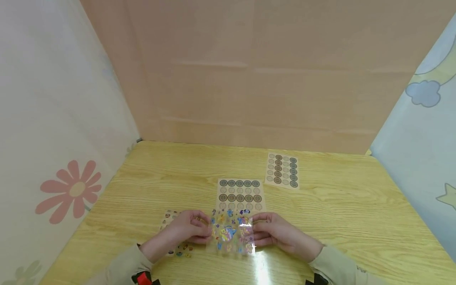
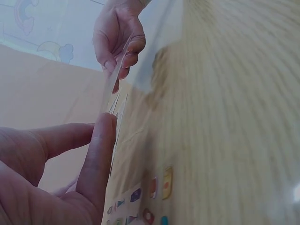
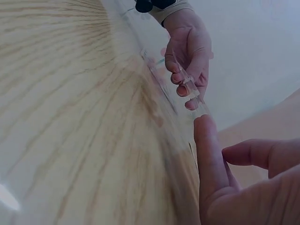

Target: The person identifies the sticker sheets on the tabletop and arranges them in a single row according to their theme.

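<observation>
A clear sticker sheet (image 1: 228,233) with small colourful cartoon figures is held up over the table between both hands. My left hand (image 1: 191,227) pinches its left edge between thumb and fingers. At the right edge, my right hand (image 1: 274,233) pinches it the same way. Seen from the left wrist, the sheet (image 2: 112,86) is almost edge-on, with the right hand (image 2: 119,40) at its far end. Below the left hand lies another clear sticker sheet (image 1: 183,250) with small colourful pictures, partly covered by that hand and wrist.
Just beyond the held sheet lies a beige sheet of round stickers (image 1: 240,194), its near edge overlapped in the head view. A second beige sheet of round stickers (image 1: 282,171) lies farther back to the right. A brown panel (image 1: 249,79) rises behind the wooden table (image 1: 338,198).
</observation>
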The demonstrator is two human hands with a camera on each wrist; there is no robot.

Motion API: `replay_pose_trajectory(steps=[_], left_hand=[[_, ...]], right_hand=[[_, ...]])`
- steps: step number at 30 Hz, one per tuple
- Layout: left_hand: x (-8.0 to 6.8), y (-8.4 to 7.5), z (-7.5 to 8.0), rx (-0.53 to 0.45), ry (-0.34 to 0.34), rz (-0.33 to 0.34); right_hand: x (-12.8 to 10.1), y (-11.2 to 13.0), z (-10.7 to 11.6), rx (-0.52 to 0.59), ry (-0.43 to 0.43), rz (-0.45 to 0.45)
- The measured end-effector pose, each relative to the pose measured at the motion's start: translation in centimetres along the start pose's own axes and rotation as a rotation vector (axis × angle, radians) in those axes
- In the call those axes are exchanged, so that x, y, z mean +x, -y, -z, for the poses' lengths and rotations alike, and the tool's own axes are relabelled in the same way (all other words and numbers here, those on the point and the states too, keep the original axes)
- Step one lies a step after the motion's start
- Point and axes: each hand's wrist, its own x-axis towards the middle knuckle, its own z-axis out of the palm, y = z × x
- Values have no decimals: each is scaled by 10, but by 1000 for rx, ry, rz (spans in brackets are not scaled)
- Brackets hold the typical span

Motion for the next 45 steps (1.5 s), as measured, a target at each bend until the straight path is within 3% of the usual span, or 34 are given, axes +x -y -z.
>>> replay_pose_trajectory(steps=[19,45], left_hand=[[-13,10,3,-24,-2,-8],[-14,14,3,16,-35,-61]], right_hand=[[0,-13,-9,19,29,-13],[-6,-12,-10,20,39,-45]])
